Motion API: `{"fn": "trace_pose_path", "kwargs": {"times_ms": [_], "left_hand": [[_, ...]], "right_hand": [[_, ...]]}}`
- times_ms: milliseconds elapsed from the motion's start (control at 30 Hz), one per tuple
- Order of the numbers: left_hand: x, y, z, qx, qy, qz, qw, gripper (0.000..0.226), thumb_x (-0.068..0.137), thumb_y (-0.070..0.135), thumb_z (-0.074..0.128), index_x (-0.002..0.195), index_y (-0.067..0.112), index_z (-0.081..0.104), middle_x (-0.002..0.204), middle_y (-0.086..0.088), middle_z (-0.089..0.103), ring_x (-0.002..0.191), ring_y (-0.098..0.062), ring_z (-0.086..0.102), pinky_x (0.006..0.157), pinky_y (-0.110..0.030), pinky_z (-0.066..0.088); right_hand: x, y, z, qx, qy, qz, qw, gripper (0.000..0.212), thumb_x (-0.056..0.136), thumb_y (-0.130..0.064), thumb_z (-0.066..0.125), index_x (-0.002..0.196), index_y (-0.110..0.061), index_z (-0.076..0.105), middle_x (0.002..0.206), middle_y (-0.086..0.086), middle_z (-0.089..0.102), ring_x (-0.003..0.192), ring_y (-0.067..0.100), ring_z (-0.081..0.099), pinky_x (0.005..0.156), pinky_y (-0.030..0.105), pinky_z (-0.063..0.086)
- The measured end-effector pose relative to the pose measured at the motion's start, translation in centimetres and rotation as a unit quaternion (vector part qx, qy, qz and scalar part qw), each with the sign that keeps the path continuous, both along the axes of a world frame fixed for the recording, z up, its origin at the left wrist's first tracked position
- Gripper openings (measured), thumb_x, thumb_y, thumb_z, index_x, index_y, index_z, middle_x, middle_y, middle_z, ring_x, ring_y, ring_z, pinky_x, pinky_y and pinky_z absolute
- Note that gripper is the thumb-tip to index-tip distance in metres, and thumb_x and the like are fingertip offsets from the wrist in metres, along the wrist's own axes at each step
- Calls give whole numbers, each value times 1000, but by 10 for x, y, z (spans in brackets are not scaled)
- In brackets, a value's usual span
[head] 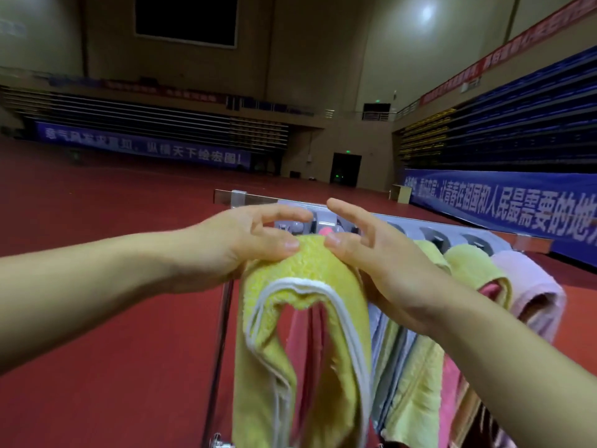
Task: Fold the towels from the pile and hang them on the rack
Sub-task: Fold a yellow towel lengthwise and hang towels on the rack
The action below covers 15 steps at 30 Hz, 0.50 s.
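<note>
Head view shows your yellow towel [307, 305] draped over the rack [403, 221], folded double, its long axis hanging straight down toward the red floor [113, 350]. Your left hand [245, 240] and right hand [365, 253] each press a thumb on its top fold, fingers spread loosely, neither grip closed. More towels [468, 270] hang just beside it on the right.

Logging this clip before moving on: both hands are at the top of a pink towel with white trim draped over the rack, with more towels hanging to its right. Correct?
Not quite: the towel under the hands is yellow with white trim, not pink. The head view shows the left hand and right hand at its top, where it drapes over the rack. More towels do hang to its right.
</note>
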State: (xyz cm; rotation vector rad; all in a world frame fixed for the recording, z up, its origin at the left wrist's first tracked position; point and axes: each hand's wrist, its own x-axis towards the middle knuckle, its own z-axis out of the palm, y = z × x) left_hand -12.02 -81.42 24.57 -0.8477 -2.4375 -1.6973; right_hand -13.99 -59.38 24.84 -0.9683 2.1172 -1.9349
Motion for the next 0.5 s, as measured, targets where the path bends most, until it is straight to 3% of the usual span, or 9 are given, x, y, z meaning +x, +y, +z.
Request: {"fn": "trace_pose_path", "kwargs": {"times_ms": [100,200,333,400,500], "left_hand": [[5,15,-12,50,-70,-37,996,50,81,18,75,127,23,57,90,-1,73,74,-12,69,64,-23,53],[-1,29,-23,68,-83,-22,994,55,75,18,71,128,20,55,94,-6,73,79,-16,69,69,-25,55],[-18,31,-12,71,-58,4,996,52,74,21,70,124,21,57,90,-4,74,77,-16,70,69,-25,54],[-27,31,2,56,-32,25,998,50,73,24,69,122,24,60,92,-4,74,80,-17,70,72,-28,54],[-46,28,24,39,-11,66,997,45,76,25,70,119,27,62,100,-7,74,85,-20,69,80,-36,53]], "right_hand": [[16,16,-13,-3,-17,-14,1000,52,92,-20,62,140,-33,45,96,8,74,88,24,72,74,29,58],[20,21,-30,-9,-23,-44,999,47,93,-19,59,137,-31,47,99,7,76,92,25,73,74,27,59],[7,17,-26,-33,-18,-94,995,47,96,-17,58,140,-27,45,80,1,74,70,11,69,61,19,51],[-7,12,-13,-53,-19,-108,993,48,97,-18,58,142,-27,43,81,3,74,67,12,67,64,25,52],[-31,3,2,-65,-16,-133,989,46,97,-22,60,140,-31,45,91,4,75,81,20,70,78,38,56]]}}
